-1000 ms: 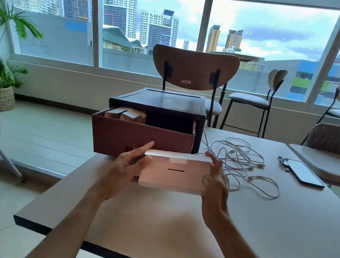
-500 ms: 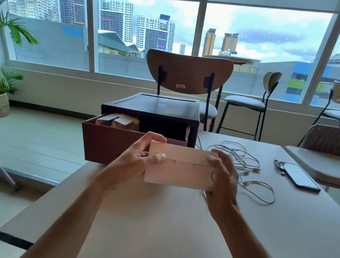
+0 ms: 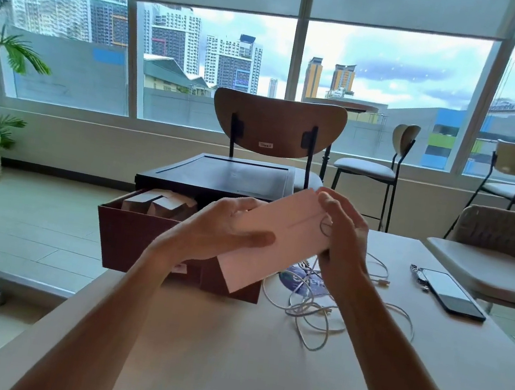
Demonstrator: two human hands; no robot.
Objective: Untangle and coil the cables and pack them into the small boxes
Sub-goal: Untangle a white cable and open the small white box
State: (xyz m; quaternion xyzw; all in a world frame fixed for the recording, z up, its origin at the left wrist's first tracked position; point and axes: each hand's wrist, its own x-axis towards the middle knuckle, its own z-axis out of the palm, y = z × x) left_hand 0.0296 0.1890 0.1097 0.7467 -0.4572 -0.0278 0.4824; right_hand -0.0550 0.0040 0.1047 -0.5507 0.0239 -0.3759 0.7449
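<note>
A small pale pink flat box is held tilted in the air above the table, its right end higher. My left hand grips its lower left part, thumb lying across the front face. My right hand grips its upper right end with curled fingers. Below and to the right, a tangle of white cables lies loose on the table. Behind the box stands a red-brown drawer box pulled out of a dark case, with several small folded cardboard boxes inside.
A dark phone lies face up at the table's right with a small metal piece beside it. A blue round sticker shows on the table under the cables. Chairs stand beyond and to the right of the table; a plant at the far left.
Both hands have lifted the pink box off the table and tilted it, right end up. The camera has moved closer and the cables now show beneath the box.
</note>
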